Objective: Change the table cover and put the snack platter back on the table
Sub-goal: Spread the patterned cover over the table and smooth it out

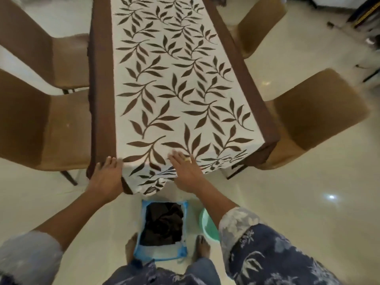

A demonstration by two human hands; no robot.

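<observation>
By the feet, a blue bag [160,256] keeps a dark cloth [162,225], likely the old cover, out of the way. The left hand [107,177] and right hand [185,171] press with flat, straight fingers [174,156], holding nothing, probably to smooth the leafy table cover [174,89] spread between the chairs [51,130]. No snack platter shows.

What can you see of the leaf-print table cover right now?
The table cover looks like cloth: a cream centre printed with brown leaf sprigs, a plain dark brown band along each long side. It lies spread flat, smooth on top, the bands hanging down the sides. Its near end droops over the edge, rumpled. The left hand rests on its near left corner; the right hand lies flat near its front edge.
</observation>
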